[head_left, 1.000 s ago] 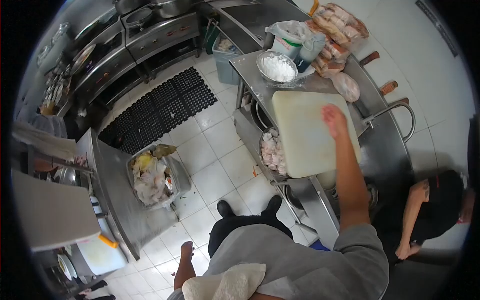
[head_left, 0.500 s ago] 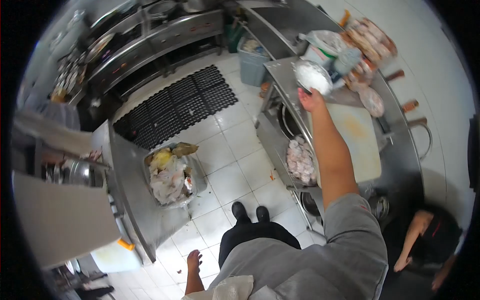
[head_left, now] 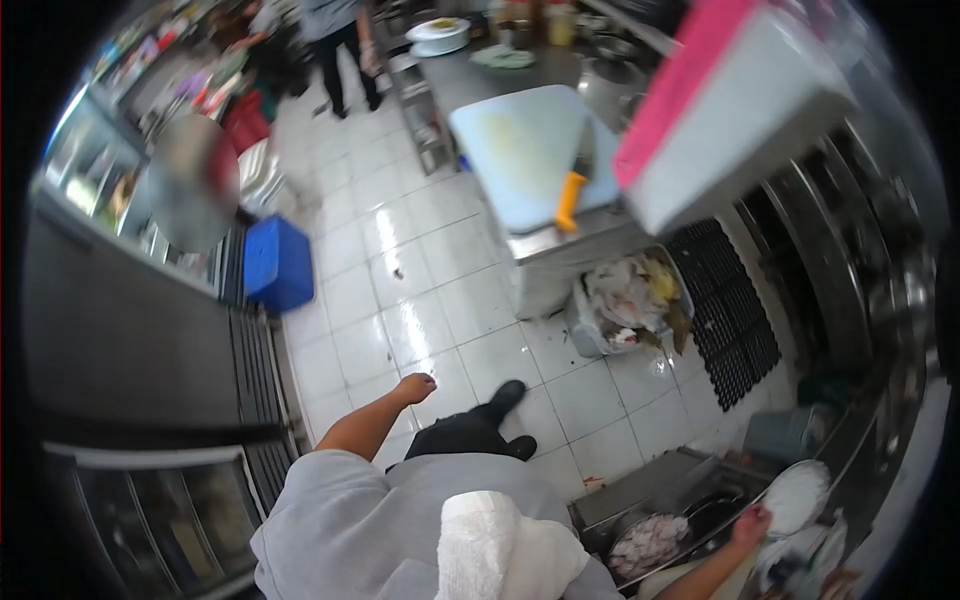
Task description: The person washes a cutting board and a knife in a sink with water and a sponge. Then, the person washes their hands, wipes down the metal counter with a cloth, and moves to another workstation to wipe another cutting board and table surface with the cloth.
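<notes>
At the lower right, my right hand [head_left: 752,526] is at the rim of a bowl of white powder [head_left: 797,497], with its fingers closed on the rim. Pale pieces of meat [head_left: 650,546] lie in a container just left of that arm. My left hand [head_left: 417,388] hangs over the tiled floor with its fingers curled, touching no object; whether anything small is inside cannot be made out. A white towel [head_left: 505,540] lies on my shoulder.
A cutting board [head_left: 520,150] with an orange-handled knife [head_left: 570,202] lies on a steel counter. Below it stands a waste bin [head_left: 685,290], near a black mat [head_left: 715,320]. A blue bin [head_left: 278,262] is at the left. Another person [head_left: 335,40] stands at the back.
The view has swung left, bringing the blue bin and back area into sight. My right hand went from above the board to the bowl, which now appears at the lower right.
</notes>
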A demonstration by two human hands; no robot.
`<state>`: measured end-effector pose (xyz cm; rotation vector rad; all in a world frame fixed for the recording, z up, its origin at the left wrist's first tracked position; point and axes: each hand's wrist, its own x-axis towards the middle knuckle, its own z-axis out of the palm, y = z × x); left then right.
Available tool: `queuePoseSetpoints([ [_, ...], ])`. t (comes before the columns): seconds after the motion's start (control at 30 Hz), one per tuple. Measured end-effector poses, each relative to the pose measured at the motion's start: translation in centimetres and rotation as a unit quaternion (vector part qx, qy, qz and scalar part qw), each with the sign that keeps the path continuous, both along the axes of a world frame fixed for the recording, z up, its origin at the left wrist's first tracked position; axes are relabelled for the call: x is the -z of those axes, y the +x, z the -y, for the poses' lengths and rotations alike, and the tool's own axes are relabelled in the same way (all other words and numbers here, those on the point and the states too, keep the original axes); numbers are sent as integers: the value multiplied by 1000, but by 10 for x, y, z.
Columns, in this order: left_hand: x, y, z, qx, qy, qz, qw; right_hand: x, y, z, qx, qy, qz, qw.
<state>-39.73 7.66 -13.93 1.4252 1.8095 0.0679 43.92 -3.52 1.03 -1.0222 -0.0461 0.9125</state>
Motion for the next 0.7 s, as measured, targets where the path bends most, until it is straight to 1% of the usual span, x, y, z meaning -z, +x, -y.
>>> queuePoseSetpoints([
  [0.03, 7, -2, 13, -27, -4, 8, 1000, -12, -51, -16, -16, -15, -14, 1000],
  [0.07, 13, -6, 24, -55, -12, 28, 998, -12, -92, -30, -82, -22, -40, 996],
  [0.1, 19, -12, 35, -87, -20, 48, 995, 8, -120, -39, -110, -42, -46, 992],
  [0.13, 36, -21, 47, -83, -14, 30, 996, 34, -139, -48, -169, -95, -147, 970],
  [0.17, 59, -37, 58, -87, -13, 12, 996, 44, -178, -60, -235, -140, -160, 949],
  [0.2, 75, -45, 70, -104, -16, -4, 994, 45, -230, -74, -279, -196, -116, 933],
  [0.23, 86, -52, 81, -122, -22, -18, 992, 49, -269, -90, -348, -260, -160, 886],
  [0.27, 91, -57, 89, -163, -24, -17, 986, 91, -281, -115, -491, -278, -184, 805],
  [0.3, 96, -62, 97, -219, -22, -8, 975, 123, -290, -139, -614, -294, -207, 702],
  [0.33, 102, -66, 103, -282, -35, 8, 959, 133, -325, -167, -639, -330, -171, 673],
  [0.37, 103, -69, 109, -330, -28, 16, 943, 127, -380, -195, -642, -360, -129, 665],
  [0.4, 92, -75, 110, -364, -50, 60, 928, 124, -428, -220, -650, -374, -87, 655],
  [0.47, 81, -88, 122, -442, -72, 94, 889, 117, -523, -265, -683, -378, -17, 625],
  [0.5, 93, -91, 130, -488, -81, 90, 865, 113, -566, -280, -698, -374, 0, 610],
  [0.57, 96, -96, 144, -556, -94, 89, 821, 123, -627, -333, -755, -403, -80, 511],
  [0.63, 94, -93, 153, -595, -102, 101, 791, 95, -702, -357, -785, -362, -40, 501],
  [0.7, 88, -84, 161, -629, -110, 114, 761, 85, -758, -380, -784, -343, 9, 517],
])
